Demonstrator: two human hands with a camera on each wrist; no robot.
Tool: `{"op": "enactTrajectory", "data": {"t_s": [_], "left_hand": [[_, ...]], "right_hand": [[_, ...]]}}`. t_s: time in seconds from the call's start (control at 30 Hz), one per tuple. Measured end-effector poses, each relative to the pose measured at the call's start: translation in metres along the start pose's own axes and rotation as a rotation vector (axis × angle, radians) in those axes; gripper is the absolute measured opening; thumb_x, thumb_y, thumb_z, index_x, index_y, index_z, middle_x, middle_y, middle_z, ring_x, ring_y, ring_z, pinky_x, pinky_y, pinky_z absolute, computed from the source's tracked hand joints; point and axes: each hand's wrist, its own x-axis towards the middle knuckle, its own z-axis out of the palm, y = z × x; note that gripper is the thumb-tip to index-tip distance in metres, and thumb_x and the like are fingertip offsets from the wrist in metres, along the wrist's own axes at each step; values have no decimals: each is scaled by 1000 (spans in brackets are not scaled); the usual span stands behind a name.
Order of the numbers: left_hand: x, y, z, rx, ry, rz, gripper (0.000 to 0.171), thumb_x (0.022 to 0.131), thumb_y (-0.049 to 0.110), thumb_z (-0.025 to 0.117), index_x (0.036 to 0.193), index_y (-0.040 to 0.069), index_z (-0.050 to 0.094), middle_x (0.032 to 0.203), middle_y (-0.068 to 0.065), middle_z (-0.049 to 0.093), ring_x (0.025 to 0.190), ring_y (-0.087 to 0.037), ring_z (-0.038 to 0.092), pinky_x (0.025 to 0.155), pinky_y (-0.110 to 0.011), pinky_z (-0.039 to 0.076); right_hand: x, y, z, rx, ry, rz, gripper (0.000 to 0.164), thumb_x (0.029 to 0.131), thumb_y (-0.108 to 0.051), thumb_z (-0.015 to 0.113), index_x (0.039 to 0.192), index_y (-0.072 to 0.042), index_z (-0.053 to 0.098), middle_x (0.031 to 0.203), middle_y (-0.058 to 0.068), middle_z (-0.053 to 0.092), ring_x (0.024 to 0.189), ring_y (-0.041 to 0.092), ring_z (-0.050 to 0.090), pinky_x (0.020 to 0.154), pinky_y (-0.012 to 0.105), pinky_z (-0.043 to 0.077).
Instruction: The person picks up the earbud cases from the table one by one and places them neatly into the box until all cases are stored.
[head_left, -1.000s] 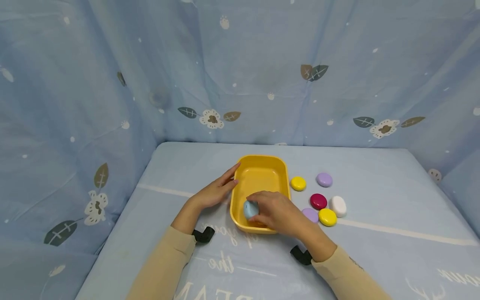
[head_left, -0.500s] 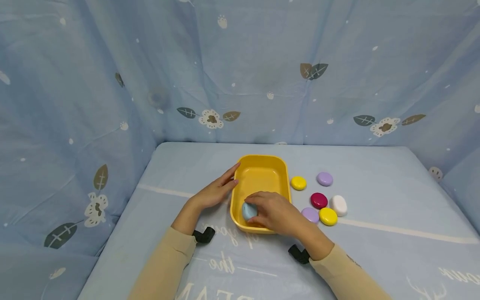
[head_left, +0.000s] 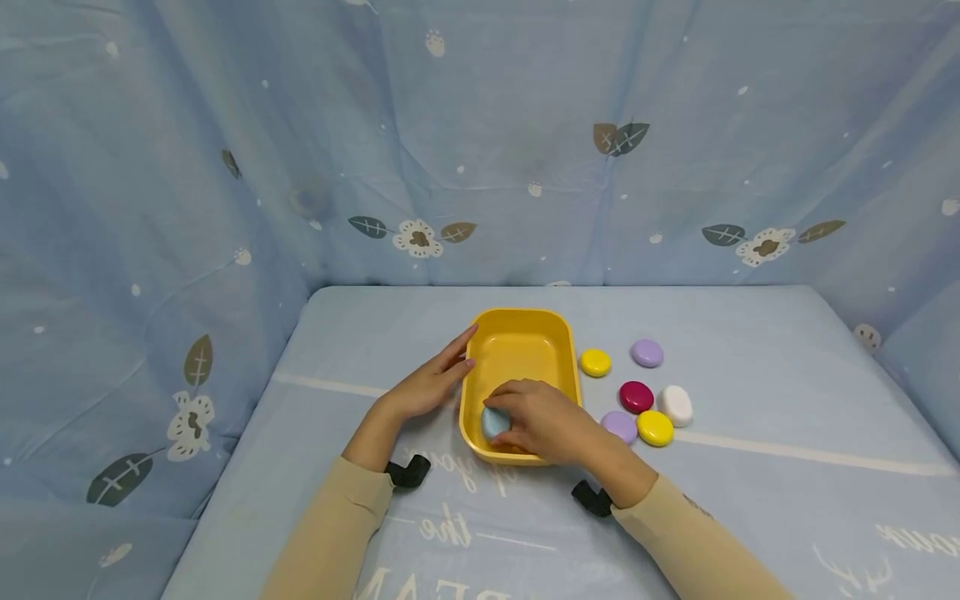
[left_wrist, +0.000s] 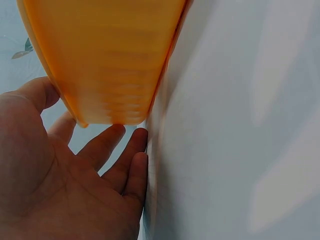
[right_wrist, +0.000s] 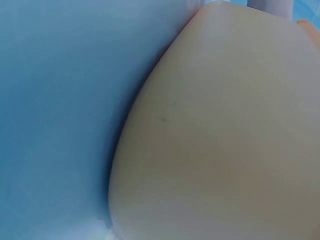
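Note:
A yellow rectangular tray (head_left: 519,354) stands mid-table in the head view. My left hand (head_left: 424,388) rests against its left side, fingers fairly straight. In the left wrist view, that hand's thumb touches the rim of the tray (left_wrist: 110,60) and fingertips meet its outer wall. Inside the tray's near end, my right hand (head_left: 546,425) pinches a smooth, rounded light-blue pebble-like piece (head_left: 493,423) between thumb and fingers. The hand covers part of the piece. A large pale surface (right_wrist: 215,130) fills most of the right wrist view, too close to identify.
Right of the tray lie similar rounded pieces: a yellow one (head_left: 596,363), another yellow one (head_left: 655,428), a lilac one (head_left: 647,353), another lilac one (head_left: 618,427), a dark red one (head_left: 636,397) and a white one (head_left: 676,406). A patterned blue curtain (head_left: 510,167) hangs behind the table.
My right hand has moved slightly left inside the tray with the light-blue piece. The left hand stays at the tray's side. The head view has shifted a little.

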Motion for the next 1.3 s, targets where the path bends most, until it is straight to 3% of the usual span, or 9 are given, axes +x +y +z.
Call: {"op": "enactTrajectory", "data": {"t_s": [0.3, 0.8, 1.3], "left_hand": [[0, 1, -1, 3, 4, 4, 59, 111, 47, 41, 164, 47, 14, 174, 10, 13, 157, -30, 31, 128, -53, 24], [0, 1, -2, -2, -1, 10, 60, 112, 44, 40, 166, 43, 13, 175, 9, 10, 158, -31, 28, 128, -55, 24], [-2, 4, 0, 3, 4, -8, 59, 112, 47, 40, 164, 47, 13, 174, 11, 11, 158, -29, 29, 129, -54, 22]], "right_hand": [[7, 2, 3, -43, -28, -15, 50, 90, -39, 82, 128, -9, 74, 123, 3, 72, 113, 20, 66, 106, 37, 54], [12, 2, 7, -49, -68, 43, 53, 90, -46, 79, 129, -11, 73, 122, 0, 70, 111, 17, 65, 104, 33, 54], [11, 2, 9, -54, -59, 85, 57, 88, -52, 79, 130, -13, 73, 121, 0, 69, 108, 16, 64, 103, 32, 55]]}}
